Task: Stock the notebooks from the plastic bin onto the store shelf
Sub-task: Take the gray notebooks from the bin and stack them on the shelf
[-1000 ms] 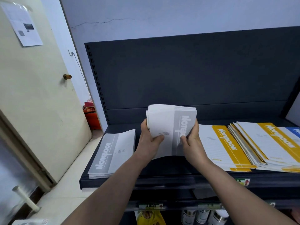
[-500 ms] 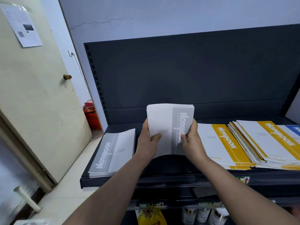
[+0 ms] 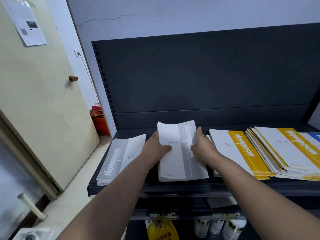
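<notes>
1. Head view only, looking down onto a dark store shelf [image 3: 173,187] backed by a dark panel [image 3: 190,75].
2. Holding a gray notebook stack [image 3: 180,163] by both long edges, on the shelf surface, middle-left section.
3. Left grip [image 3: 156,148] clamped on the stack's left edge: thumb flat on the white cover, other fingers tucked out of sight past the edge.
4. Right grip [image 3: 203,148] clamped on the right edge: thumb on the gray "Notebook" band, fingers along the side, one fingertip poking up past the far corner.
5. Stack's near end down at the shelf's front lip, far end bowed up slightly. Cannot tell how much of the underside touches the shelf.
6. Just left of the held stack and apart from it: second gray stack [image 3: 119,158], flat, angled, near corner at the front lip.
7. Just right of the right grip: yellow-banded stack [image 3: 242,149], flat.
8. Against that stack's right side, touching or overlapping (cannot tell which): fanned yellow stack [image 3: 290,149], messy.
9. At the far right frame edge: blue cover [image 3: 314,135], only a corner showing.
10. Below the shelf: price-tag strip [image 3: 161,215], white bottles [image 3: 216,227] and yellow bag [image 3: 161,231], all partly cut off.
11. Left of the shelving: cream door [image 3: 34,101] with brass knob [image 3: 73,78] and a printed sheet [image 3: 26,23] stuck up high.
12. Low in the gap between door and shelving: red boxes [image 3: 98,118].
13. Bottom left: white handle [image 3: 31,206], blurred.
</notes>
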A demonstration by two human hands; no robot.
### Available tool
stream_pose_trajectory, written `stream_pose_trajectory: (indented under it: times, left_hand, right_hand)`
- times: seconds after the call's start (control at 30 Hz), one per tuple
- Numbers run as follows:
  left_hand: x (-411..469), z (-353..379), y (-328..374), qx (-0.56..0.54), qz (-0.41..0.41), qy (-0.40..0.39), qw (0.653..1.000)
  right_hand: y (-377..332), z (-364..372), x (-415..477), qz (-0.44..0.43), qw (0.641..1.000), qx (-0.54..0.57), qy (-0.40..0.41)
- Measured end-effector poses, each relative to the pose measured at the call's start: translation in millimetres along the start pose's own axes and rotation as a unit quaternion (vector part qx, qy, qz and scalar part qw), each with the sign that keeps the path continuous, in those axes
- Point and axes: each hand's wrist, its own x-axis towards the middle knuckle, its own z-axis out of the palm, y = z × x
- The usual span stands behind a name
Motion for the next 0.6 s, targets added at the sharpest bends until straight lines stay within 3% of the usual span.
stream_pose_trajectory:
  times: [0.17,0.6]
  left_hand:
    - [3.7,2.0,-2.7,0.074,-0.029,-0.011,0.997]
    - [13.5,14.0,-12.4,0.213,-0.007,0.011,0.977]
  right_hand:
    - [1.4,11.0,9.3,0.021,0.997,-0.048,-0.056]
    - [8.0,28.9,17.7,0.036,0.992,-0.1,-0.065]
